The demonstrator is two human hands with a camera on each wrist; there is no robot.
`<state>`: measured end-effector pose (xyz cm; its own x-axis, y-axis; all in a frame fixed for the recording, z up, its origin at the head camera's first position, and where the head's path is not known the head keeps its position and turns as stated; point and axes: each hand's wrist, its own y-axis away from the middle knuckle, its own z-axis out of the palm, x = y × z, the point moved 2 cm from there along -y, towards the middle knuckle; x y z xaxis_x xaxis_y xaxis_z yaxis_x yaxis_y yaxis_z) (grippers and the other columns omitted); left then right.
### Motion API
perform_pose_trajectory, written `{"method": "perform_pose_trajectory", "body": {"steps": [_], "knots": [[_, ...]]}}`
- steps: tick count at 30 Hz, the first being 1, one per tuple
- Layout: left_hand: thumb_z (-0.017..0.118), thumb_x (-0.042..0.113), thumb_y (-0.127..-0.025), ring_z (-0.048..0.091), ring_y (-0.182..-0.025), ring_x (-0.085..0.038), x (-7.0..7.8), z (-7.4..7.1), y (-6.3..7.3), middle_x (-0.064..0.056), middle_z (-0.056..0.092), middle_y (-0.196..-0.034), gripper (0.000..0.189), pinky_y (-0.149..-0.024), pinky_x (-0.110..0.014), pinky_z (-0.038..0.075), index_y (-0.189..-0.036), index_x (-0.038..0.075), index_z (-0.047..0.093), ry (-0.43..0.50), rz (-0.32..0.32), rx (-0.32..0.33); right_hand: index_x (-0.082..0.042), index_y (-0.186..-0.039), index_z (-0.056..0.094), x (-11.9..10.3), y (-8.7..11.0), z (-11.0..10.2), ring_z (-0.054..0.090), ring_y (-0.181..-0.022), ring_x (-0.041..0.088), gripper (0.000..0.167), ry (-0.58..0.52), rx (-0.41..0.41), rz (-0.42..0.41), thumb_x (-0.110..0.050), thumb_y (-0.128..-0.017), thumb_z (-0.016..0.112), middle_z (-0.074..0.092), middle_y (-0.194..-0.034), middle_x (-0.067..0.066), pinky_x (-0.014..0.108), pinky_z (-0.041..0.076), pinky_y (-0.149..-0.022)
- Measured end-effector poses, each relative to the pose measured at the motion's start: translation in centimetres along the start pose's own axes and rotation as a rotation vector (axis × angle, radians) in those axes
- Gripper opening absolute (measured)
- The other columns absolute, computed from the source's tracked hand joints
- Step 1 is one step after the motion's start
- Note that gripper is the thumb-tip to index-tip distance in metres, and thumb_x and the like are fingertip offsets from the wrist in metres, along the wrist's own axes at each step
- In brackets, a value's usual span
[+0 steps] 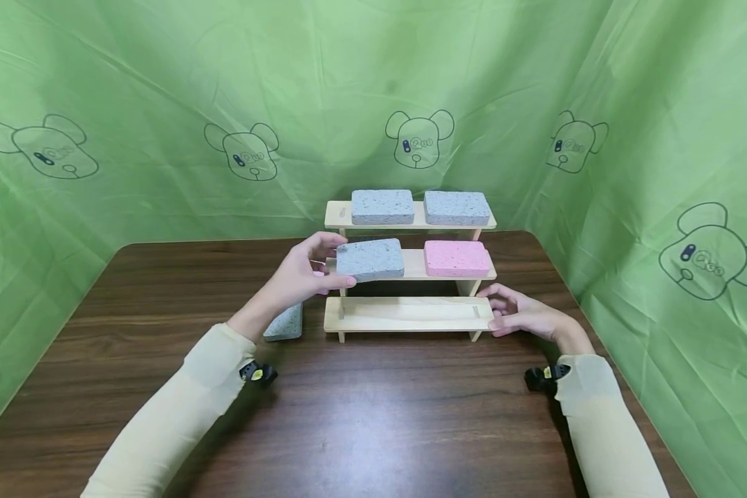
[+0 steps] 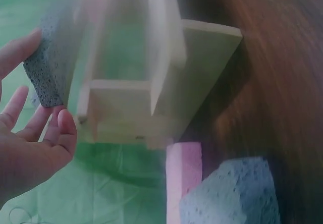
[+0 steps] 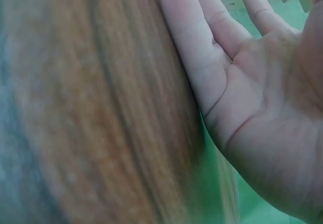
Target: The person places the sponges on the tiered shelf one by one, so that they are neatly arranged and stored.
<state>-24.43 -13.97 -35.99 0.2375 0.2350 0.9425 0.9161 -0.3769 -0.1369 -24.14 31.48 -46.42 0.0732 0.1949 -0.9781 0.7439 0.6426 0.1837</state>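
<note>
My left hand (image 1: 301,270) pinches a blue-grey sponge (image 1: 370,259) by its left end, thumb at the near side and fingers at the far side. The sponge overlaps the left part of the middle tier of a stepped wooden rack (image 1: 407,315). In the left wrist view, its porous edge (image 2: 48,82) shows between thumb and fingers. A pink sponge (image 1: 456,258) lies on the right of that tier. My right hand (image 1: 523,315) grips the right end of the lowest tier, thumb in front and fingers behind. In the right wrist view, the fingertips are partly cut off.
Two blue-grey sponges, a left one (image 1: 382,207) and a right one (image 1: 456,208), lie on the top tier. Left of the rack, another blue-grey sponge (image 1: 286,322) and a pink one (image 2: 184,173) rest on the dark wooden table (image 1: 373,429). A green curtain (image 1: 324,83) surrounds the table.
</note>
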Motion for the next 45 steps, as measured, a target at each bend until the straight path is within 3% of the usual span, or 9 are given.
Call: {"method": "perform_pose_trajectory", "body": {"steps": [5, 8, 14, 18, 22, 26, 35, 41, 45], "knots": [[0.093, 0.027, -0.074, 0.061, -0.111, -0.024, -0.4, 0.9, -0.8, -0.002, 0.061, -0.128, 0.069, -0.094, -0.041, 0.052, -0.134, 0.017, 0.059, -0.074, 0.044, 0.009, -0.011, -0.139, 0.042, 0.0, -0.1, 0.0, 0.056, -0.107, 0.019, 0.055, 0.001, -0.002, -0.011, 0.003, -0.092, 0.066, 0.057, -0.127, 0.015, 0.042, 0.058, -0.089], [0.093, 0.025, -0.075, 0.063, -0.106, -0.024, -0.4, 1.3, -1.0, -0.001, 0.062, -0.126, 0.068, -0.093, -0.041, 0.052, -0.133, 0.017, 0.060, -0.064, 0.055, 0.011, -0.011, -0.139, 0.042, 0.1, -0.2, -0.1, 0.057, -0.108, 0.019, 0.054, -0.003, -0.005, -0.015, 0.003, -0.092, 0.066, 0.057, -0.127, 0.015, 0.041, 0.058, -0.089], [0.093, 0.020, -0.075, 0.063, -0.092, -0.026, -0.7, 1.6, -1.6, -0.006, 0.066, -0.122, 0.067, -0.077, -0.032, 0.054, -0.134, 0.015, 0.059, -0.069, 0.049, 0.027, -0.012, -0.139, 0.043, 0.2, -0.1, -0.2, 0.056, -0.105, 0.017, 0.054, -0.006, -0.006, -0.014, 0.003, -0.093, 0.066, 0.057, -0.126, 0.014, 0.041, 0.058, -0.088], [0.091, 0.015, -0.077, 0.066, -0.094, -0.028, -0.6, 1.6, -1.7, -0.012, 0.066, -0.123, 0.069, -0.073, -0.028, 0.055, -0.137, 0.010, 0.058, -0.072, 0.048, 0.044, -0.013, -0.139, 0.043, 0.0, -0.1, 0.0, 0.057, -0.106, 0.017, 0.053, -0.007, -0.006, -0.015, 0.003, -0.093, 0.065, 0.057, -0.126, 0.014, 0.042, 0.058, -0.088], [0.090, 0.019, -0.079, 0.065, -0.106, -0.024, -0.8, 1.8, -1.9, -0.008, 0.064, -0.130, 0.070, -0.082, -0.032, 0.055, -0.141, 0.015, 0.058, -0.112, 0.063, 0.036, -0.013, -0.139, 0.043, -0.2, 0.1, 0.1, 0.058, -0.108, 0.019, 0.052, 0.000, -0.010, -0.016, 0.001, -0.094, 0.064, 0.057, -0.128, 0.014, 0.043, 0.057, -0.089], [0.089, 0.029, -0.080, 0.057, -0.118, -0.013, -1.2, 2.0, -2.3, 0.005, 0.059, -0.139, 0.072, -0.090, -0.037, 0.051, -0.144, 0.022, 0.056, -0.171, 0.081, 0.019, -0.014, -0.138, 0.043, 0.1, 0.2, -0.1, 0.059, -0.109, 0.020, 0.050, 0.001, -0.016, -0.029, 0.002, -0.095, 0.063, 0.057, -0.128, 0.014, 0.043, 0.057, -0.089], [0.087, 0.028, -0.083, 0.057, -0.115, -0.020, -1.1, 2.0, -2.1, 0.000, 0.057, -0.141, 0.076, -0.087, -0.035, 0.050, -0.149, 0.024, 0.051, -0.183, 0.061, 0.007, -0.015, -0.139, 0.043, 0.6, -0.1, -0.4, 0.060, -0.109, 0.021, 0.049, -0.002, -0.035, -0.043, 0.003, -0.096, 0.060, 0.057, -0.128, 0.012, 0.044, 0.057, -0.089], [0.086, 0.027, -0.084, 0.052, -0.126, -0.016, -1.1, 2.0, -2.2, 0.006, 0.046, -0.154, 0.084, -0.092, -0.035, 0.051, -0.155, 0.025, 0.042, -0.195, 0.077, -0.001, -0.014, -0.139, 0.043, 0.3, -0.1, -0.2, 0.059, -0.109, 0.019, 0.050, -0.005, -0.046, -0.046, 0.004, -0.096, 0.059, 0.057, -0.127, 0.012, 0.045, 0.057, -0.089], [0.087, 0.030, -0.083, 0.053, -0.122, -0.016, -1.2, 2.1, -2.1, 0.006, 0.047, -0.153, 0.084, -0.091, -0.036, 0.050, -0.155, 0.027, 0.043, -0.188, 0.062, 0.000, -0.014, -0.140, 0.042, 0.6, -0.1, -0.4, 0.060, -0.109, 0.019, 0.050, 0.000, -0.036, -0.048, 0.004, -0.096, 0.059, 0.057, -0.129, 0.012, 0.045, 0.057, -0.089]]}}
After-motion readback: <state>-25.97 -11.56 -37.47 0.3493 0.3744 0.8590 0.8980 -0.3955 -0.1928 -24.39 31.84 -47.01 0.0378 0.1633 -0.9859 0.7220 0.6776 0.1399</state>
